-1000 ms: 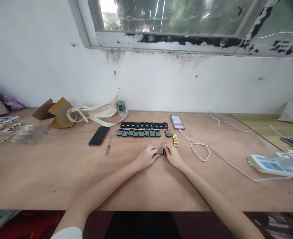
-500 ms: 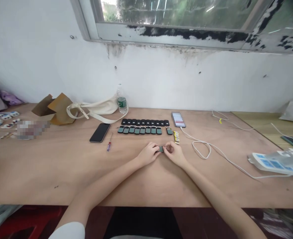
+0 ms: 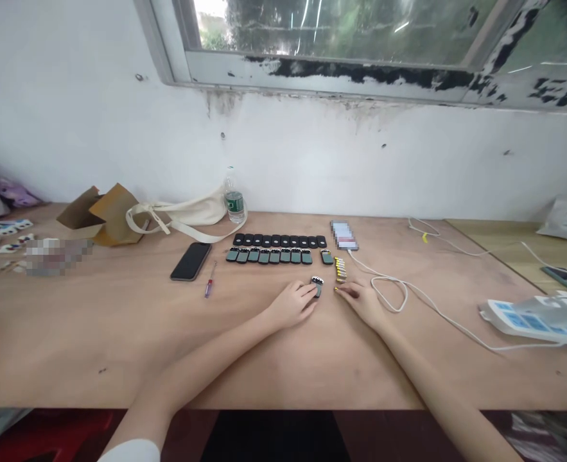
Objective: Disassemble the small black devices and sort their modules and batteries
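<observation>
My left hand (image 3: 293, 304) has its fingers on a small remote control half (image 3: 318, 291), a dark casing with a grey-green face and shiny parts at its top end. Just right of it, my right hand (image 3: 364, 304) pinches a small yellow-ended battery (image 3: 336, 289) between thumb and fingertips, close to the table. Several similar batteries (image 3: 340, 268) lie in a short column above that hand. Farther back is a row of grey-green remote control halves (image 3: 274, 256), with one more half (image 3: 327, 257) set apart to the right. Behind them runs a row of black covers (image 3: 285, 241).
A screwdriver (image 3: 209, 282) and a black phone (image 3: 191, 261) lie to the left. Behind stand a water bottle (image 3: 235, 204), a cream bag (image 3: 191, 212) and a paper bag (image 3: 114, 218). A lit phone (image 3: 344, 235) trails a white cable (image 3: 437, 311) toward a power strip (image 3: 524, 319).
My hands have moved apart. The left hand keeps the remote control half, now tilted with its top showing; the right hand has moved right and holds a battery below the column.
</observation>
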Motion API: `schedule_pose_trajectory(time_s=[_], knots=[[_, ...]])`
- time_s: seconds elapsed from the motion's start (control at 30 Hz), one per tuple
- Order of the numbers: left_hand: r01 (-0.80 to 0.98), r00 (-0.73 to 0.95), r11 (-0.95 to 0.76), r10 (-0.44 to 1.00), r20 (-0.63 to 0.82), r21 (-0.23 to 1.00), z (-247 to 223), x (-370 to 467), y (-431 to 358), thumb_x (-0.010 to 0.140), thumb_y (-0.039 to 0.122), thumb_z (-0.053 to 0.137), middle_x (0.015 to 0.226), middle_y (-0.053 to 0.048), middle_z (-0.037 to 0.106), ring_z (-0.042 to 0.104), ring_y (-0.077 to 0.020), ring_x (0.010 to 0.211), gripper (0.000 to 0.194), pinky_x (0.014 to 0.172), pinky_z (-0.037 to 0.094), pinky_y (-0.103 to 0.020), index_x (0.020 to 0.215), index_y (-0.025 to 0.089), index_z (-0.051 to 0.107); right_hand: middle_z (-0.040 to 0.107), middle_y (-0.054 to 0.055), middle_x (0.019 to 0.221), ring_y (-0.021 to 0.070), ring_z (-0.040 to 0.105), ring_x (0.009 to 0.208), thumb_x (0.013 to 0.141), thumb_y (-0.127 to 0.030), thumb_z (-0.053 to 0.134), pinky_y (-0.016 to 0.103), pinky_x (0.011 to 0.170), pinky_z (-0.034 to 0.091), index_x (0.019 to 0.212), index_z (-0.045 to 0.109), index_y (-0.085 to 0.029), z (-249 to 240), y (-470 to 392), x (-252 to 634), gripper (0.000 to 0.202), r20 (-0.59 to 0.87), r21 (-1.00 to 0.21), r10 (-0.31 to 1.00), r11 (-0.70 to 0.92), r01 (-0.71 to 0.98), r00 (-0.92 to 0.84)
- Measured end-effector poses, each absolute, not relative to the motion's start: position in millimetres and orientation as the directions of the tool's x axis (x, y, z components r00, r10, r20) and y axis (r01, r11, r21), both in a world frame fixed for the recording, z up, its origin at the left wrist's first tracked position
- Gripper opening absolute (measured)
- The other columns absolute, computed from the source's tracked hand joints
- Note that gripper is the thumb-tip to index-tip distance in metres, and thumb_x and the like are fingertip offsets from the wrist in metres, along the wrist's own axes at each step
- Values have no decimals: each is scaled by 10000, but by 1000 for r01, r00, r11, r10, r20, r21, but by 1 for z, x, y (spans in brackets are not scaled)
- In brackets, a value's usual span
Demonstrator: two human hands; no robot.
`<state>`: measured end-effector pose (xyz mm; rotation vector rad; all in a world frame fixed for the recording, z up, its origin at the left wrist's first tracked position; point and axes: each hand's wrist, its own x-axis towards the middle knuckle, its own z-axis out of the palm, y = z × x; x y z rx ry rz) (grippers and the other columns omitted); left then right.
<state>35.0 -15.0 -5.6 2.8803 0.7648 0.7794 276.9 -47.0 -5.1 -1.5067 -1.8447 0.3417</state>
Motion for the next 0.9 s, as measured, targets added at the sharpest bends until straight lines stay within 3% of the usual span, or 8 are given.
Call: schedule_pose_trajectory(time_s=[0.3, 0.7, 0.9], knots=[[630, 698, -776, 583, 416, 32, -3, 73, 5, 920, 341, 346, 1307, -136, 528, 410, -254, 1236, 454, 1113, 182, -452, 1272, 92, 486, 589, 82, 880, 246, 559, 890, 870, -418, 505, 412, 803, 475, 838, 676, -228, -14, -37, 276, 257, 492, -468, 870, 302, 830, -39], [718, 559, -677, 699, 446, 162, -14, 99, 29, 889, 319, 380, 1370, -186, 457, 359, -314, 1293, 497, 1091, 185, -537, 1315, 70, 435, 610, 78, 905, 270, 524, 929, 861, -337, 540, 456, 836, 446, 876, 664, -249, -22, -24, 283, 153, 519, -471, 853, 342, 813, -58], [701, 565, -697, 671, 481, 149, -10, 113, 39, 883, 325, 395, 1440, -178, 364, 292, -303, 1339, 515, 1096, 183, -530, 1334, 76, 397, 579, 83, 913, 264, 518, 923, 864, -364, 541, 430, 818, 453, 957, 648, -231, -20, -25, 282, 194, 517, -447, 853, 336, 829, -67]])
